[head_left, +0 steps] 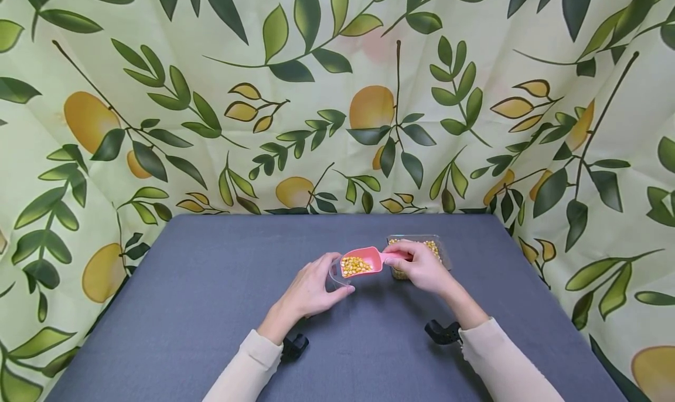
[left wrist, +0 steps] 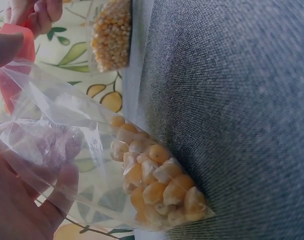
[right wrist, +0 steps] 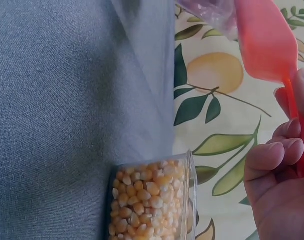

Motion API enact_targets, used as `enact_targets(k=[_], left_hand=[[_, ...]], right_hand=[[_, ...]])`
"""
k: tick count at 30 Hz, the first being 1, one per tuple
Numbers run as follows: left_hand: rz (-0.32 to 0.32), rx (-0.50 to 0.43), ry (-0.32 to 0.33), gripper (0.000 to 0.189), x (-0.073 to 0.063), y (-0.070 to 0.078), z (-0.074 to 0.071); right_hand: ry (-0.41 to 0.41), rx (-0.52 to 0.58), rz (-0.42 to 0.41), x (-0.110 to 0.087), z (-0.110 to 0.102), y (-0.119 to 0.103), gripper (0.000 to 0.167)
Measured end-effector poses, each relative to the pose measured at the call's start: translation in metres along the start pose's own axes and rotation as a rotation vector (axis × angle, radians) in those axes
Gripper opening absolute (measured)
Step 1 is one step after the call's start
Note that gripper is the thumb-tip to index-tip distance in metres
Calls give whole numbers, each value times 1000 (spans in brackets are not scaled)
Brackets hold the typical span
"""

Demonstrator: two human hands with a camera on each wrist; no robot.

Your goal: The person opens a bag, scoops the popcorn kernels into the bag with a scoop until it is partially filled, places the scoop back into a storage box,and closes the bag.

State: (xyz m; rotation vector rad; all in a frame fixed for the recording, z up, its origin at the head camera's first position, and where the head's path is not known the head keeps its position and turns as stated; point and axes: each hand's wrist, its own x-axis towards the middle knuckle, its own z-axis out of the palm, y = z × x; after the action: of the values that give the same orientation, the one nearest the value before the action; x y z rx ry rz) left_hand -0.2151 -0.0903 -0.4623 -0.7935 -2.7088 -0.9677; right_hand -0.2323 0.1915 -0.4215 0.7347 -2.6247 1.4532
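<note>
My left hand (head_left: 312, 289) holds a clear plastic bag (left wrist: 86, 107) by its mouth, thumb and fingers spread around the opening. Corn kernels (left wrist: 159, 185) fill the bag's lower corner, which hangs close over the cloth in the left wrist view. A pink scoop (head_left: 375, 261) carries a heap of yellow kernels (head_left: 355, 265), its front end at the bag's mouth. My right hand (head_left: 423, 267) grips the scoop's thin handle. Just behind this hand stands a clear rectangular container (right wrist: 189, 187) of corn kernels, partly hidden by it in the head view.
A grey-blue cloth (head_left: 211, 308) covers the table. Behind and at the sides hangs a curtain (head_left: 316, 156) printed with leaves and fruit. Black wrist mounts (head_left: 443, 333) sit below both wrists, near the cream sleeves (head_left: 506, 355).
</note>
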Motion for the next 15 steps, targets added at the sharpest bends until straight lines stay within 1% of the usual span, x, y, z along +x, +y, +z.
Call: enact_targets(k=[5, 9, 15], left_hand=[[4, -8, -5, 67, 0, -1, 0], [5, -3, 0, 67, 0, -2, 0], [-12, 6, 2, 68, 0, -1, -1]], right_hand=[[2, -45, -20, 0, 4, 0, 13], [10, -88, -56, 2, 6, -5, 12], [17, -155, -93, 3, 6, -12, 14]])
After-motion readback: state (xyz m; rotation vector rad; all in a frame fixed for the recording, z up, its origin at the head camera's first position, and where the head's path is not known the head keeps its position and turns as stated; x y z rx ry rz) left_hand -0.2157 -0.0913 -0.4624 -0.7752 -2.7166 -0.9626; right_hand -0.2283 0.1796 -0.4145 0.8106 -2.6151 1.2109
